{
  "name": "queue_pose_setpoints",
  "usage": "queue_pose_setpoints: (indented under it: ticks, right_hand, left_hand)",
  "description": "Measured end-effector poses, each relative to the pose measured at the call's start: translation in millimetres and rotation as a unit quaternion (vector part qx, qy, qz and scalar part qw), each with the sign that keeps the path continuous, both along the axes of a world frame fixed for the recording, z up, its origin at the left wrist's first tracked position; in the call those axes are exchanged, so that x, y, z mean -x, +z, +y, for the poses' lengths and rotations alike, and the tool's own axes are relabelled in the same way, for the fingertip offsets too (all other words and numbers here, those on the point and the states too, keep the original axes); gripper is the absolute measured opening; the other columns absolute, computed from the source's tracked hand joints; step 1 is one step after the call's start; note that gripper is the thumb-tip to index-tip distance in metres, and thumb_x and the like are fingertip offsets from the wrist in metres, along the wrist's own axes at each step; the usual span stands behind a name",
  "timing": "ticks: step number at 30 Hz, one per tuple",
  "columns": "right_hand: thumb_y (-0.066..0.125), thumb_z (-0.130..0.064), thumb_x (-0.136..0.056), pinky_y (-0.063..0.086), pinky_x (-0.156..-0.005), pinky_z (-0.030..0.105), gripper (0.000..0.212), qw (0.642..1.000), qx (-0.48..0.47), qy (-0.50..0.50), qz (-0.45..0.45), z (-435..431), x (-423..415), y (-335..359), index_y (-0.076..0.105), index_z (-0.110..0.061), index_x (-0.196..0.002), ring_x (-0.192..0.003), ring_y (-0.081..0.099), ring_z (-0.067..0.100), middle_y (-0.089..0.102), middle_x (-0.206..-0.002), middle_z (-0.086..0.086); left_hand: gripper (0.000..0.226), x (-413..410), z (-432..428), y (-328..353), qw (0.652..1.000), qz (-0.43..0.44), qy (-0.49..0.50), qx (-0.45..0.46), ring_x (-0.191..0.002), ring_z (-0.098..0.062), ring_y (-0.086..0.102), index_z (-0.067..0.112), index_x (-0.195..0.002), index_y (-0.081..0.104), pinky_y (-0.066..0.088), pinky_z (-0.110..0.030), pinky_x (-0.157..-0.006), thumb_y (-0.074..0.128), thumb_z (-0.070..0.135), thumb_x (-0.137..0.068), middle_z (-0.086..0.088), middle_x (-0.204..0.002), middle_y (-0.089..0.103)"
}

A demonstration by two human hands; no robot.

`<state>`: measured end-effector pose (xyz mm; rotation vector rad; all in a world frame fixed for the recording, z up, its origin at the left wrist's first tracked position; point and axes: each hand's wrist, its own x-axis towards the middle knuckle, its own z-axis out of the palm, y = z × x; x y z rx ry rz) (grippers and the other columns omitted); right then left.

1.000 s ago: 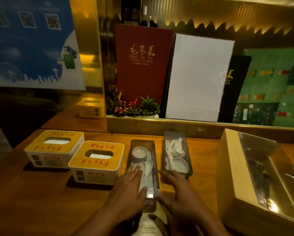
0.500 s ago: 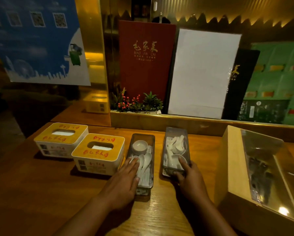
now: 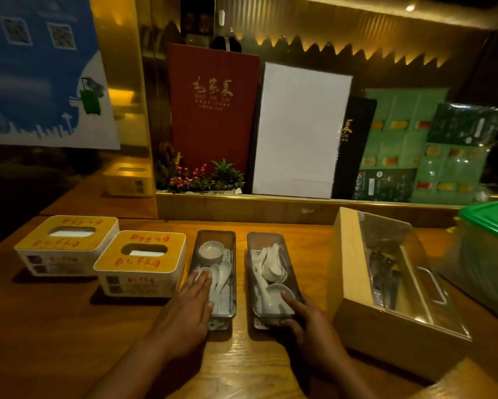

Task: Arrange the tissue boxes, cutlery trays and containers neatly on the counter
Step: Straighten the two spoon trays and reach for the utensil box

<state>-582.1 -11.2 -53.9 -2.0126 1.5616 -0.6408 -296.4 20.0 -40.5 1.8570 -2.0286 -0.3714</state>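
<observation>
Dim wooden surface (image 3: 69,335) seen from above. Far left of the left hand sit two tissue boxes: the outer tissue box (image 3: 66,245), then the nearer tissue box (image 3: 140,263), just beside that hand. Both have yellow tops with red characters too blurred to read. The left hand (image 3: 188,306) lies flat, fingers spread, on the left cutlery tray (image 3: 216,276), which holds white spoons and a small dish. The right hand (image 3: 308,321) pinches the near end of the right cutlery tray (image 3: 273,279). To its right stands a wooden box (image 3: 354,283), then a green-lidded container (image 3: 489,254). Behind, a red menu (image 3: 213,110) reads "MAO JIA CAI". A hard push could likely rattle spoons out or knock the nearer tissue box askew.
</observation>
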Motion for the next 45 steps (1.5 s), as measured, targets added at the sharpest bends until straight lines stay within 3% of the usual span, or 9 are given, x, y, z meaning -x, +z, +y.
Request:
queue_pose_setpoints:
  ticks: [12, 17, 20, 26, 31, 33, 36, 40, 45]
  right_hand:
    - [0.06, -0.032, -0.095, 0.034, -0.115, 0.041, 0.062, 0.999, -0.002, -0.009, 0.031, 13.5, 0.9, -6.4, 0.031, -0.047, -0.147, -0.145, 0.028, 0.023, 0.02, -0.163, 0.001]
    - [0.058, -0.044, -0.094, 0.033, -0.109, 0.027, 0.072, 0.997, -0.005, 0.04, 0.07, 22.8, 3.7, 12.4, 0.018, -0.04, -0.154, -0.142, 0.031, 0.022, 0.016, -0.162, 0.001]
    - [0.057, -0.049, -0.093, 0.032, -0.111, 0.034, 0.079, 0.99, 0.008, 0.067, 0.12, 29.9, 57.4, 30.2, 0.008, -0.041, -0.155, -0.145, 0.026, 0.026, 0.01, -0.164, 0.0]
    - [0.056, -0.044, -0.094, 0.042, -0.099, 0.024, 0.041, 0.978, 0.167, 0.113, 0.058, 42.4, 89.4, 93.7, 0.055, -0.034, -0.134, -0.121, 0.047, 0.004, 0.047, -0.137, -0.015]
    - [0.061, -0.041, -0.091, 0.044, -0.099, 0.029, 0.039, 0.972, 0.222, 0.025, 0.073, 5.8, 202.8, 99.4, 0.06, -0.028, -0.128, -0.123, 0.045, 0.008, 0.051, -0.136, -0.008]
    - [0.064, -0.039, -0.09, 0.039, -0.098, 0.029, 0.044, 0.979, 0.193, -0.036, 0.063, -10.6, 243.7, 87.8, 0.058, -0.026, -0.132, -0.127, 0.043, 0.015, 0.046, -0.14, -0.003]
    - [0.063, -0.045, -0.09, 0.039, -0.089, 0.028, 0.052, 0.988, 0.119, -0.097, -0.014, -35.8, 286.7, 66.0, 0.052, -0.028, -0.138, -0.125, 0.048, 0.022, 0.048, -0.14, 0.006]
    - [0.06, -0.051, -0.09, 0.046, -0.067, 0.017, 0.055, 0.985, 0.016, -0.065, -0.158, -63.0, 311.2, 49.4, 0.046, -0.04, -0.142, -0.12, 0.053, 0.019, 0.051, -0.14, 0.002]
    - [0.064, -0.043, -0.09, 0.043, -0.069, 0.017, 0.059, 0.974, -0.024, -0.039, -0.222, -94.0, 325.2, 52.9, 0.044, -0.034, -0.144, -0.12, 0.049, 0.015, 0.048, -0.147, 0.001]
  left_hand:
    - [0.065, 1.5, 22.6, 2.9, 1.0, -0.022, -0.004, -0.005, -0.143, -0.002, -0.019, 0.025, -0.159, 0.0, 0.002, -0.028, -0.116, 0.03, 0.044, -0.104, 0.014, -0.161, -0.013]
    - [0.064, 7.3, 25.5, 7.0, 0.999, -0.029, 0.021, -0.015, -0.147, -0.005, -0.013, 0.025, -0.159, 0.004, 0.004, -0.035, -0.121, 0.031, 0.043, -0.104, 0.007, -0.167, -0.003]
    - [0.06, 58.1, 24.1, 11.4, 0.999, -0.035, 0.033, -0.001, -0.151, -0.01, -0.011, 0.028, -0.159, 0.01, 0.001, -0.041, -0.122, 0.03, 0.042, -0.104, 0.007, -0.168, 0.0]
    - [0.057, 118.8, 23.6, 36.4, 0.992, 0.05, 0.026, 0.113, -0.152, -0.015, 0.012, 0.031, -0.153, 0.031, 0.021, -0.035, -0.118, 0.041, 0.046, -0.1, 0.007, -0.165, 0.019]
    - [0.056, 265.5, 42.5, 50.5, 0.972, 0.154, 0.048, 0.171, -0.12, -0.009, 0.046, 0.032, -0.146, 0.04, 0.044, -0.028, -0.096, 0.042, 0.054, -0.095, 0.011, -0.134, 0.043]
    - [0.057, 308.9, 49.4, 50.4, 0.967, 0.18, 0.073, 0.167, -0.111, -0.004, 0.043, 0.037, -0.149, 0.033, 0.045, -0.026, -0.09, 0.044, 0.054, -0.095, 0.011, -0.127, 0.036]
    - [0.069, 353.6, 53.5, 46.5, 0.964, 0.226, 0.096, 0.104, -0.122, -0.005, 0.036, 0.036, -0.154, 0.017, 0.04, -0.025, -0.096, 0.043, 0.059, -0.095, 0.011, -0.142, 0.021]
    - [0.086, 388.2, 46.6, 51.2, 0.957, 0.256, 0.132, 0.028, -0.146, -0.025, 0.025, 0.032, -0.157, 0.007, 0.041, -0.039, -0.112, 0.042, 0.07, -0.088, 0.012, -0.157, -0.017]
    - [0.117, 403.1, 25.7, 55.7, 0.944, 0.259, 0.199, -0.045, -0.153, -0.034, 0.001, 0.029, -0.156, -0.016, 0.023, -0.052, -0.118, 0.039, 0.088, -0.07, 0.001, -0.146, -0.05]
